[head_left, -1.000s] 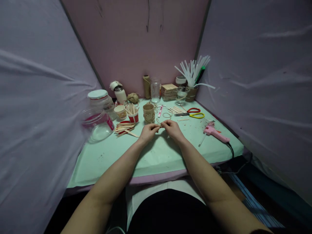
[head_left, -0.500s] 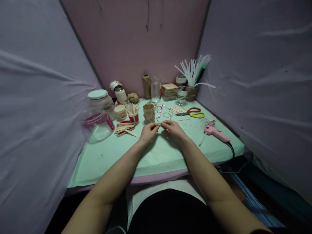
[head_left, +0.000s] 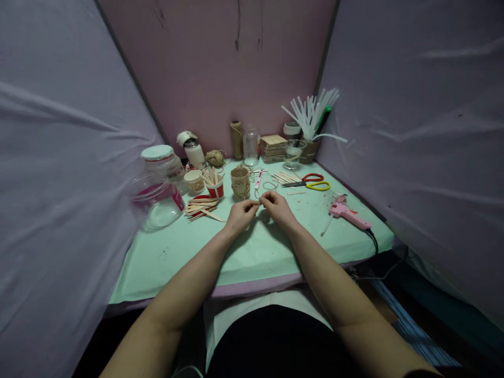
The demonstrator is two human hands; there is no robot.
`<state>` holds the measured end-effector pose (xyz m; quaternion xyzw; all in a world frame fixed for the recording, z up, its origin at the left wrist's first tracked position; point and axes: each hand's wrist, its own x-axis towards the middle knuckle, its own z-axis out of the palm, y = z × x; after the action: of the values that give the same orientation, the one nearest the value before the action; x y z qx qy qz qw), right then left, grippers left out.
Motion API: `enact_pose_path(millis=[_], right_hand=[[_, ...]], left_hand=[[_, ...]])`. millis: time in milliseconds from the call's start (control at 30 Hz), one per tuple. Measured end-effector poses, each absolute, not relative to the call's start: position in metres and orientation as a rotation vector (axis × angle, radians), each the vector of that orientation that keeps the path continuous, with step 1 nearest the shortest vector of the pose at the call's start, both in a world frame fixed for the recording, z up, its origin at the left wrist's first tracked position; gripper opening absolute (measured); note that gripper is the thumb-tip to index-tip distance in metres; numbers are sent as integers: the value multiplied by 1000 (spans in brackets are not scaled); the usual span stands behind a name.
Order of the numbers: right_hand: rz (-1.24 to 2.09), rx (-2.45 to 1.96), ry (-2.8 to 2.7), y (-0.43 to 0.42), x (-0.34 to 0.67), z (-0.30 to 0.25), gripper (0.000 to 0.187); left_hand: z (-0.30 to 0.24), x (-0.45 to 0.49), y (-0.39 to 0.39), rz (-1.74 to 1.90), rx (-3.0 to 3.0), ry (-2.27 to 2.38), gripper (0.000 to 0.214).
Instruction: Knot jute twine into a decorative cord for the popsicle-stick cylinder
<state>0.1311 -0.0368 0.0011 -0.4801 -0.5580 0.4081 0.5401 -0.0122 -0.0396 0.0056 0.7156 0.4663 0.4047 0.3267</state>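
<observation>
My left hand [head_left: 241, 214] and my right hand [head_left: 276, 206] meet fingertip to fingertip over the table's middle, both closed in a pinch. Between them runs a thin piece of twine [head_left: 257, 194], which rises in a small loop and trails back in coils on the cloth. Just behind my left hand stands a beige cup [head_left: 240, 182] with raised, rope-like decoration on its side. A pink-and-white cutter-like tool [head_left: 259, 180] lies beyond my fingers. The exact knot or twist at my fingertips is too small to make out.
Scissors [head_left: 311, 182] with red and yellow handles lie right of the wooden sticks [head_left: 285, 177]. A pink glue gun [head_left: 350, 214] rests farther right, its cord over the edge. At left are a clear jar [head_left: 159, 207], craft sticks [head_left: 201, 206] and a red cup [head_left: 215, 189].
My right hand has shifted slightly up, its fingers lifting over the twine. The twine loop between the hands stands a little taller; my left hand stays nearly in place.
</observation>
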Motion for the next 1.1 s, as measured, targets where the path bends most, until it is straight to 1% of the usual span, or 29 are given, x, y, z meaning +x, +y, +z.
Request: enact_pose_path(millis=[100, 200, 333, 467, 600, 700, 800, 1100], right_hand=[[1022, -1114, -1263, -36, 131, 1, 19], [1007, -1085, -1231, -36, 131, 1, 22], [982, -1069, -1246, -36, 130, 2, 20], [968, -1086, -1272, -37, 129, 1, 18], [971, -1097, -1297, -37, 129, 0, 16], [961, -1075, -1298, -37, 129, -2, 18], [922, -1079, -1325, -38, 127, -3, 21], [784, -1142, -1373, -42, 123, -3, 16]], left_hand=[[8, -12, -40, 1045, 1861, 1204, 25], [10, -12, -40, 1037, 1853, 1202, 25], [9, -12, -39, 1053, 1814, 1264, 30], [4, -12, -37, 1137, 1761, 1290, 28], [2, -13, -36, 1147, 1724, 1286, 28], [0, -12, -35, 1149, 1674, 1283, 27], [-1, -12, -34, 1155, 1662, 1308, 25], [4, -12, -38, 1100, 1763, 1393, 21]])
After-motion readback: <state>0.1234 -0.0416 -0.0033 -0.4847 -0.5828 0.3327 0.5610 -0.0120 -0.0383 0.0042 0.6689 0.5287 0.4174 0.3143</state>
